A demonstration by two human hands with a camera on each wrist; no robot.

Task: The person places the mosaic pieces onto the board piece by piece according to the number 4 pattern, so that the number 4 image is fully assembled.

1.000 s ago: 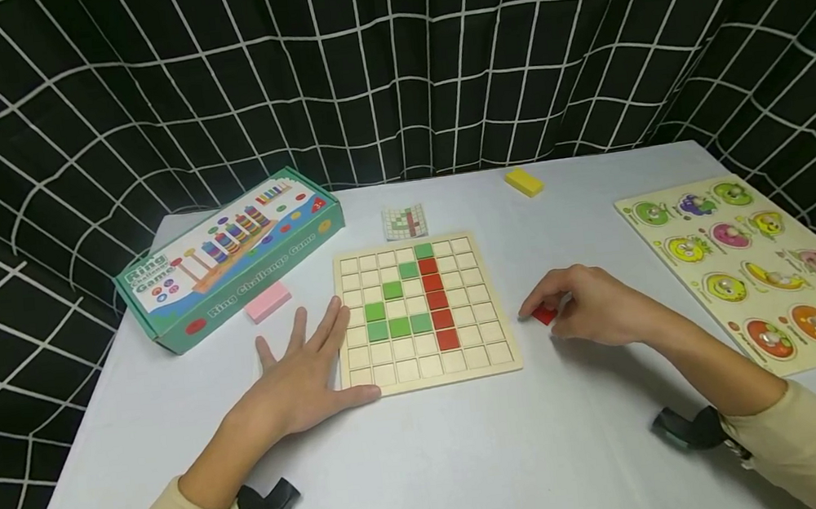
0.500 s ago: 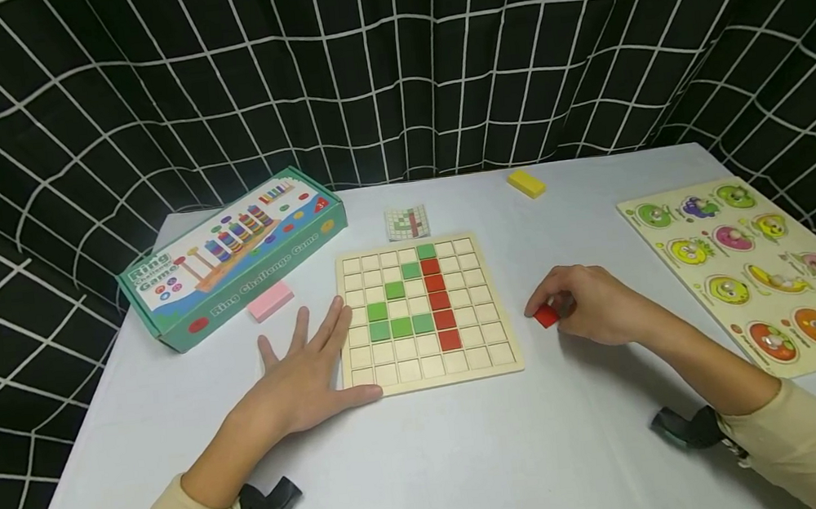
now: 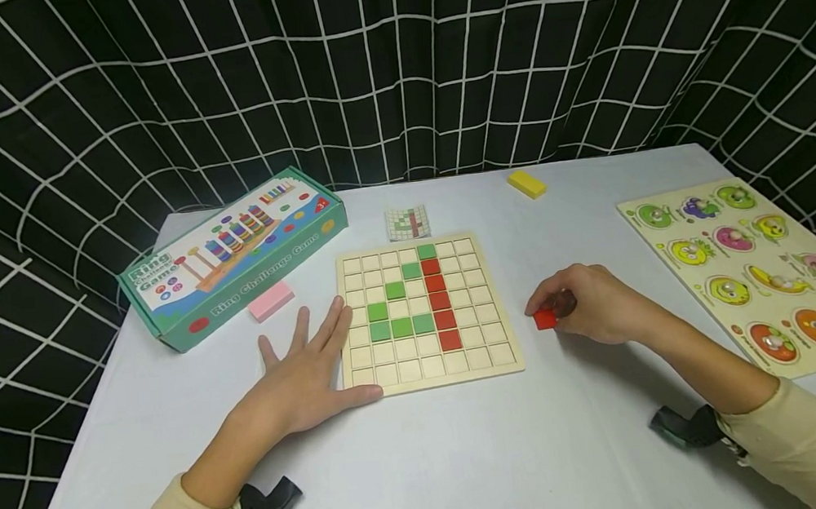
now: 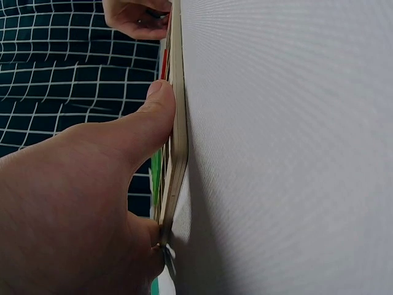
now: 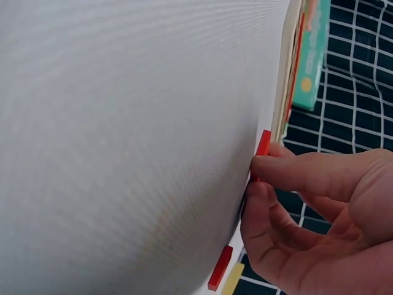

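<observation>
A square wooden grid board (image 3: 430,374) lies on the white table, with green tiles (image 3: 401,326) forming a slanted outline and a column of red tiles (image 3: 439,301) beside them. My left hand (image 3: 300,379) lies with fingers spread at the board's left side; its thumb (image 4: 161,104) rests on the near edge. Right of the board, my right hand (image 3: 593,306) pinches a red tile (image 5: 264,144) between thumb and fingertips, low over the table. Under that hand, another red tile (image 5: 220,268) lies on the cloth, mostly hidden in the head view.
Behind the board lies a small pattern card (image 3: 408,223). A green Ring Challenge Game box (image 3: 231,259) and a pink block (image 3: 271,301) are at the left. A yellow block (image 3: 527,184) sits at the back; a fruit puzzle board (image 3: 757,278) lies far right.
The red tile has turned in my right fingers, from a slanted diamond to nearly square-on, and shows more of itself. My right hand has shifted slightly; the left hand stays in place.
</observation>
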